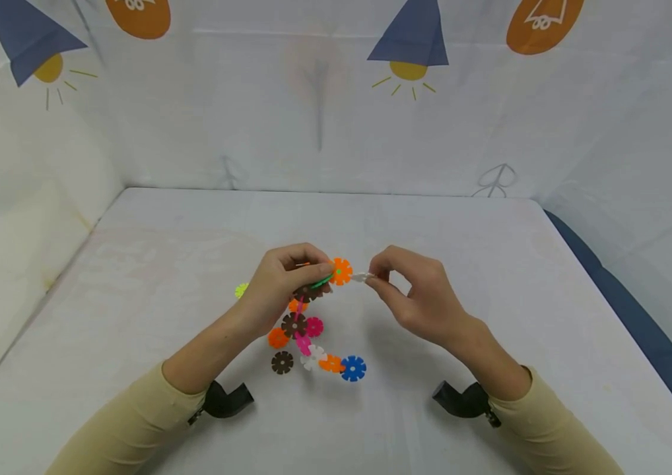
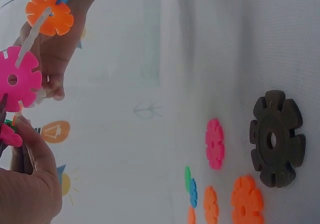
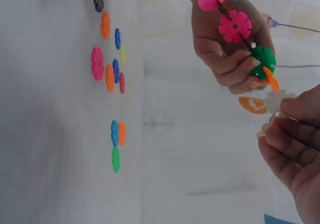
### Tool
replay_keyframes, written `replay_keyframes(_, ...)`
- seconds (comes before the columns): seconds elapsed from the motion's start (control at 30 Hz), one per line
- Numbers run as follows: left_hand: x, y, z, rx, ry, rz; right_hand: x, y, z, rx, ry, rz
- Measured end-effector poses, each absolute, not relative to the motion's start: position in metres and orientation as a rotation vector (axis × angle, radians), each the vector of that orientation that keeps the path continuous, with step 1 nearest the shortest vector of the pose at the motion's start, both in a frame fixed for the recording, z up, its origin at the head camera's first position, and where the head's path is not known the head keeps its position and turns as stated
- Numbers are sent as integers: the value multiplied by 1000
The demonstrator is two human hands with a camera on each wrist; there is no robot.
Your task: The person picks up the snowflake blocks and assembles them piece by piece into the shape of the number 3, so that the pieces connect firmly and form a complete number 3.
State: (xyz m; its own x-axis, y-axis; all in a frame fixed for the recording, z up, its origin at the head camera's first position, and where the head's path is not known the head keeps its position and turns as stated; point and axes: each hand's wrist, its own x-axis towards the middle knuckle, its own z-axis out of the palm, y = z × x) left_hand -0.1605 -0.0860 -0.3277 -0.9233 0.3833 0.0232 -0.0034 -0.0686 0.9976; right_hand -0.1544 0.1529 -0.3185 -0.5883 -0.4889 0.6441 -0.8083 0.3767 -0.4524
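My left hand [image 1: 270,290] pinches a green notched plastic disc [image 3: 264,62] in a chain of interlocking flower-shaped discs. From that hand the chain trails toward me through pink discs [image 3: 235,26] and others, with a blue disc [image 1: 353,369] at its far end. An orange disc [image 1: 342,271] stands out from the green one, just past the left fingertips. Between thumb and fingers, my right hand [image 1: 422,290] pinches a white disc [image 3: 275,100], its edge right at the orange disc. Both hands are raised over the table. The left fingers partly hide the chain.
Several loose discs lie on the white table [image 1: 134,316], among them a dark brown disc [image 2: 277,139], a pink disc [image 3: 97,63] and a green disc [image 3: 116,159]. White fabric with printed lamps [image 1: 410,39] hangs behind the table. A dark blue seat [image 1: 627,316] borders its right edge.
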Motion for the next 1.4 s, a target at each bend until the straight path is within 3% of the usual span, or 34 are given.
replay_keyframes(1.4,-155,-81,-327,308,2092,1963,-150,138,-334,1133,-2128,968)
